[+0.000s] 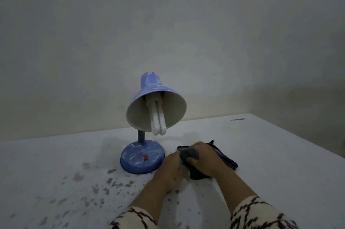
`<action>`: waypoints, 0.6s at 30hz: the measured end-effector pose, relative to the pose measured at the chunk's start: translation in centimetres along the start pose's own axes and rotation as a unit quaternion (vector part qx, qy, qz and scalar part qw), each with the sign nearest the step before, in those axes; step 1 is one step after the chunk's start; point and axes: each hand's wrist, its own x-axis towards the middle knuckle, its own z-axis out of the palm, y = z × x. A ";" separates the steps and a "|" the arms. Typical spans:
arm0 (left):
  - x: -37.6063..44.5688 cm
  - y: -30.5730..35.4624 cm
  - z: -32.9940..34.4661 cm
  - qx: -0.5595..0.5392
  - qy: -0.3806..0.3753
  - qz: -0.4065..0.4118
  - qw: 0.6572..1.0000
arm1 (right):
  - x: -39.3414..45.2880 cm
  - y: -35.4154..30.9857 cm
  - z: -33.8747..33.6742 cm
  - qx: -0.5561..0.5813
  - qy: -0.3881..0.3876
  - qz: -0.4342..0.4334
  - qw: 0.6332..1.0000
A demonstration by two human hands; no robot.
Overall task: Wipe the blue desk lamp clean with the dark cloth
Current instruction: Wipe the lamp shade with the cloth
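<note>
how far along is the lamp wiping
Barely begun. In hand: left hand and right hand grip the dark cloth on the table, beside the blue desk lamp. Left: whitish smears cover its shade and base; neither is being wiped.

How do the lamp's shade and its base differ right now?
The shade is an open cone tilted toward the camera, showing a pale inside and a white bulb; the base is a flat round disc lying on the table, bearing a small red switch. Both are blue with whitish smears.
</note>
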 end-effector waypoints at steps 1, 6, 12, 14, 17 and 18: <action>0.6 -0.6 0.4 0.016 -0.006 0.006 1.000 | 0.2 0.1 0.6 -0.004 0.004 0.011 1.000; 2.9 -2.4 2.3 0.065 0.031 0.011 0.997 | 0.9 1.0 3.1 0.017 0.034 0.035 0.999; 4.1 -1.8 2.1 0.099 0.069 0.037 0.992 | 1.3 1.6 3.5 0.076 0.085 0.046 0.992; 4.2 -1.7 2.2 0.099 0.072 0.044 0.991 | 1.0 1.7 3.4 0.120 0.094 0.056 0.987; 4.1 -1.4 2.3 0.040 0.082 0.055 0.994 | 0.8 1.5 2.9 0.201 0.101 0.084 0.971; 4.0 -1.3 2.3 0.011 0.087 0.053 0.995 | 0.8 1.5 2.7 0.220 0.105 0.092 0.966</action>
